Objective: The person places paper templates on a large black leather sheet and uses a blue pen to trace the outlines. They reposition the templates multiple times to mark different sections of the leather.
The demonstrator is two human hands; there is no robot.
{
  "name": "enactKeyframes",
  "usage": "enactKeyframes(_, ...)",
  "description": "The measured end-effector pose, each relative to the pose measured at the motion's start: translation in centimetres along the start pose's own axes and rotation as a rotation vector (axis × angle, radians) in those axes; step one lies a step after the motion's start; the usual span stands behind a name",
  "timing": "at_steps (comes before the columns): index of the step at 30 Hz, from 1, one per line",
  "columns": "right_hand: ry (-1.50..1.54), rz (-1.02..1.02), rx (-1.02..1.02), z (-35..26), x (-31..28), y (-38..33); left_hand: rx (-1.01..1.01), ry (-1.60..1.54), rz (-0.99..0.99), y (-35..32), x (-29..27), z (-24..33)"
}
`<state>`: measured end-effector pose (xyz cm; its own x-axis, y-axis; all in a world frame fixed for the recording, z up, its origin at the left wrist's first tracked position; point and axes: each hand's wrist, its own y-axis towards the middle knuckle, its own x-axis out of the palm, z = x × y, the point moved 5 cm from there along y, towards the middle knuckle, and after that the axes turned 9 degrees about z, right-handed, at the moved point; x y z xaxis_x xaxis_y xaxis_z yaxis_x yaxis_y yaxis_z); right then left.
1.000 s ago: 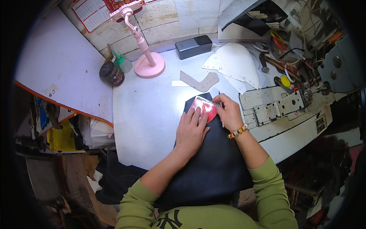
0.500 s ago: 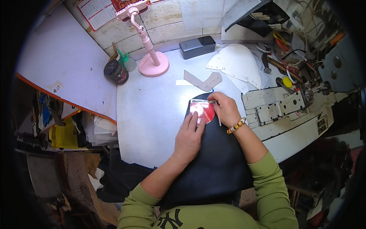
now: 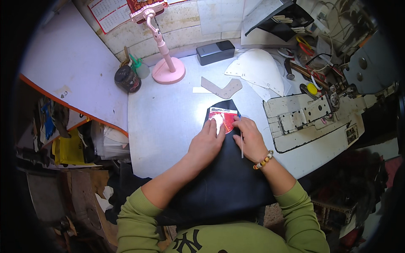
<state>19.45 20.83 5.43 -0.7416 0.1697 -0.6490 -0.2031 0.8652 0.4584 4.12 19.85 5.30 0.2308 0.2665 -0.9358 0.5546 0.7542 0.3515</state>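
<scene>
A shiny red card-like piece [image 3: 228,117] with a pale strip along its far edge lies on a sheet of black, leather-like material [image 3: 230,181]. The sheet runs from the table toward my lap. My left hand [image 3: 206,142] rests on the near left part of the red piece, fingers laid flat and pressing it down. At the piece's right edge, my right hand [image 3: 249,137] is closed around a slim pen [image 3: 242,151] with a pale barrel and a bluish end. Its tip is hard to make out behind my fingers.
Beyond the sheet lie a grey angled template [image 3: 221,89] and white pattern pieces [image 3: 255,69]. A pink phone stand [image 3: 168,74], black box [image 3: 215,52] and dark jar [image 3: 127,79] stand at the back. Right are a sewing machine bed [image 3: 295,122] and tools, including a hammer [image 3: 289,69].
My right hand and pen have moved from the red piece's far right corner nearer to me, down its right edge. My left hand stays on the piece. The view shifts slightly.
</scene>
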Motion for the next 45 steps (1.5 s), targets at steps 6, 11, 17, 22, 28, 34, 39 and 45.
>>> enactKeyframes(6, -0.054, 0.060, -0.056, -0.1, 0.6, -0.6, 0.153, 0.121, -0.018, 0.1, 0.4, 0.2)
enactKeyframes(11, -0.088, 0.086, -0.076, -0.2, 0.6, -0.6, 0.227, 0.193, 0.042, -0.2, 0.6, 0.6)
enactKeyframes(17, -0.129, 0.127, -0.104, -0.5, 0.4, -0.5, 0.186, 0.070, 0.248, -0.5, 0.0, -0.6)
enactKeyframes(22, -0.132, 0.139, -0.078, -0.8, 0.1, -0.5, 0.124, -0.096, 0.320, -0.8, -0.2, -1.9)
enactKeyframes(28, -0.191, 0.150, -0.080, -1.2, -0.1, -0.6, 0.121, -0.192, 0.365, -0.6, -0.4, -2.7)
enactKeyframes(34, -0.197, 0.135, -0.065, -1.2, 0.0, -0.6, 0.098, -0.176, 0.362, -0.3, -0.8, -2.4)
enactKeyframes(39, -0.173, 0.181, -0.088, -1.1, 0.0, -0.6, 0.067, 0.022, 0.299, 0.3, -0.5, 0.7)
enactKeyframes(45, -0.115, 0.171, -0.062, -0.7, -0.2, -0.6, 0.058, 0.100, 0.341, 1.8, -0.1, 2.3)
